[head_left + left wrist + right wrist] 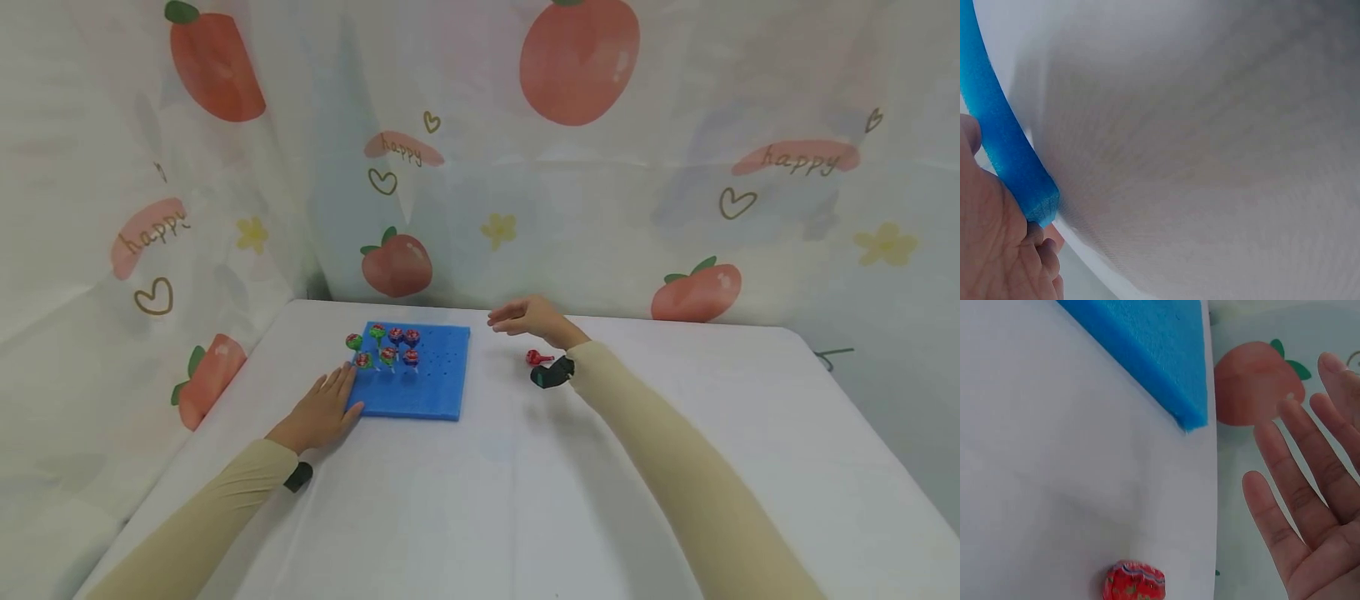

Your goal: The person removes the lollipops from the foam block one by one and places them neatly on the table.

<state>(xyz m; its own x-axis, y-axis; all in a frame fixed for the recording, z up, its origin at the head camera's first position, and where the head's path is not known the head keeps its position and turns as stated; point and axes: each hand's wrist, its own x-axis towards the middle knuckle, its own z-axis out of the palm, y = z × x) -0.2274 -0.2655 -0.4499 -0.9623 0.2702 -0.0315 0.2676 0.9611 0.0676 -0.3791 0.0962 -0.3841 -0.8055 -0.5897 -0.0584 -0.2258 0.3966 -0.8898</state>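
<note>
A blue foam board [416,398] dotted with small holes lies on the table. Several wrapped lollipops [387,356], some green and red, others blue and red, stand upright on its left half. My left hand [321,412] rests at the board's near left corner, fingers extended along the left side and thumb at the front edge. In the left wrist view the palm [991,231] lies against that corner. My right hand [536,320] is raised with spread fingers, holding nothing. Below it, a red lollipop [534,357] lies on the table, right of the board.
A white cloth covers the table [465,508]. Behind it and on the left hangs a pale curtain [465,183] printed with fruit and "happy". A thin dark cord [834,352] shows past the right table edge.
</note>
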